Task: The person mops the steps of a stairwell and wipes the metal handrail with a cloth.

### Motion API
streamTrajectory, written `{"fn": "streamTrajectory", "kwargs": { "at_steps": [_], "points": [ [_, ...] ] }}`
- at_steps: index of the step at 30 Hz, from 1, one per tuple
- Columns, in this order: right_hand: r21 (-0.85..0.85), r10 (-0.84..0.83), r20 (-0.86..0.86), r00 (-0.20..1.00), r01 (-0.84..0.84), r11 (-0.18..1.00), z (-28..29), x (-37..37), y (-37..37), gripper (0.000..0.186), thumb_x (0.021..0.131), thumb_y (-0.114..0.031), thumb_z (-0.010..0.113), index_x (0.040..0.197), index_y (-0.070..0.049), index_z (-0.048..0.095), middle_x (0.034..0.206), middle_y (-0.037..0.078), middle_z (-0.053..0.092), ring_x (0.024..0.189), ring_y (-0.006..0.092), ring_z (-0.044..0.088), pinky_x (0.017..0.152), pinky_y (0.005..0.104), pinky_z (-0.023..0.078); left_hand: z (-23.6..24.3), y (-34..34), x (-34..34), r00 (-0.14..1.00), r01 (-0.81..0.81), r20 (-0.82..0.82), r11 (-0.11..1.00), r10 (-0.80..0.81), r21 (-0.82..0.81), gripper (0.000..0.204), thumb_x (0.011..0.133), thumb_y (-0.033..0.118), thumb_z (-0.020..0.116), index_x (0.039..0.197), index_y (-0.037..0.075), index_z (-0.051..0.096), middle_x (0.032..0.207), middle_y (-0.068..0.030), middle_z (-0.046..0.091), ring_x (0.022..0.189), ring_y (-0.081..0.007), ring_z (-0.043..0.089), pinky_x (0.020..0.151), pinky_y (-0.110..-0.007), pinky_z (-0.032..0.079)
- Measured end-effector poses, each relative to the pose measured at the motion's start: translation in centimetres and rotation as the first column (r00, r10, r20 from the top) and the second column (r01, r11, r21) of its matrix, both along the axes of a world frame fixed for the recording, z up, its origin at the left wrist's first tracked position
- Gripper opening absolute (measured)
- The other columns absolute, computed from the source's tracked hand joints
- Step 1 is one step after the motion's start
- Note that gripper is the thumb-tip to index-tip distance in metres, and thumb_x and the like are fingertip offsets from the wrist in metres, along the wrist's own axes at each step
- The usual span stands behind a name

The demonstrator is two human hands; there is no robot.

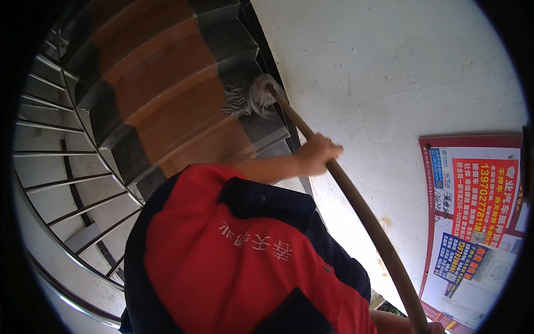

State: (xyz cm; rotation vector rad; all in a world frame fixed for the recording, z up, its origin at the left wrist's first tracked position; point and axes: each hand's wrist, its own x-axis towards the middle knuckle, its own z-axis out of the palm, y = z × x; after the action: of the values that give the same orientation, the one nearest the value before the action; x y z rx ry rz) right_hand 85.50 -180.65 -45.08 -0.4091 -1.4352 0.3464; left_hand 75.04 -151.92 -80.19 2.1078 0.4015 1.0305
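Note:
A mop with a long wooden handle (pixel 364 209) runs slantwise from the lower right up to the stairs. Its grey-white string head (pixel 260 99) lies on a dark step end beside the wall, slightly blurred. My left hand (pixel 319 155) is closed round the upper-middle part of the handle, the forearm reaching across in front of my red and navy shirt (pixel 222 245). At the lower edge, my right hand (pixel 435 328) grips the handle near its other end; the frame cuts most of that hand off.
The stairs (pixel 172 100) have reddish-brown middles and dark grey sides. A metal railing (pixel 78 150) curves along the left. A white wall (pixel 378 72) closes off the right, where a red-framed notice board (pixel 431 217) with posters hangs close to the handle.

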Motion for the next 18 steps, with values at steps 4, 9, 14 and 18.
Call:
{"fn": "streamTrajectory", "kwargs": {
  "at_steps": [4,9,14,18],
  "points": [
    [0.004,-0.067,0.013,0.998,0.067,0.998,-3.3,4.2,-1.0,0.013,0.076,-0.012,0.063,0.072,-0.013,0.050,0.056,-0.006,0.050,0.047,0.0053,0.049,0.049,0.0203,0.042,0.2,5.4,0.0,0.946,-0.304,0.125,0.953,0.300,0.015,0.021,0.059,-0.003,0.059,0.073,0.010,0.050,0.069,-0.0071,0.053,0.073,-0.0308,0.051,0.068,-0.040,0.036],
    [0.029,-0.027,-0.098,0.995,0.030,0.999,-5.4,7.7,2.2,0.018,0.074,-0.010,0.066,0.073,-0.013,0.049,0.056,-0.007,0.048,0.047,0.0061,0.048,0.054,0.0209,0.043,-2.1,2.5,5.6,0.945,-0.311,0.102,0.950,0.310,-0.003,0.018,0.061,-0.002,0.056,0.070,0.011,0.046,0.067,-0.0062,0.050,0.072,-0.0296,0.047,0.069,-0.040,0.034],
    [-0.128,-0.110,-0.053,0.993,0.102,0.986,-5.8,11.9,0.5,0.023,0.074,-0.013,0.070,0.077,-0.014,0.047,0.055,-0.007,0.048,0.049,0.0063,0.049,0.058,0.0227,0.045,-9.2,-1.7,10.0,0.982,-0.083,-0.184,0.984,0.053,-0.161,0.017,0.063,-0.002,0.058,0.070,0.012,0.050,0.070,-0.0052,0.054,0.076,-0.0287,0.047,0.072,-0.040,0.036],
    [-0.175,0.093,-0.039,0.995,-0.099,0.980,-6.5,10.3,6.1,0.022,0.079,-0.020,0.066,0.081,-0.011,0.046,0.054,-0.005,0.047,0.047,0.0072,0.047,0.054,0.0239,0.044,-12.7,-2.0,11.4,0.958,0.009,-0.280,0.978,-0.069,-0.208,0.013,0.069,0.000,0.059,0.069,0.011,0.053,0.073,-0.0060,0.058,0.078,-0.0293,0.050,0.071,-0.041,0.039]
  ]
}}
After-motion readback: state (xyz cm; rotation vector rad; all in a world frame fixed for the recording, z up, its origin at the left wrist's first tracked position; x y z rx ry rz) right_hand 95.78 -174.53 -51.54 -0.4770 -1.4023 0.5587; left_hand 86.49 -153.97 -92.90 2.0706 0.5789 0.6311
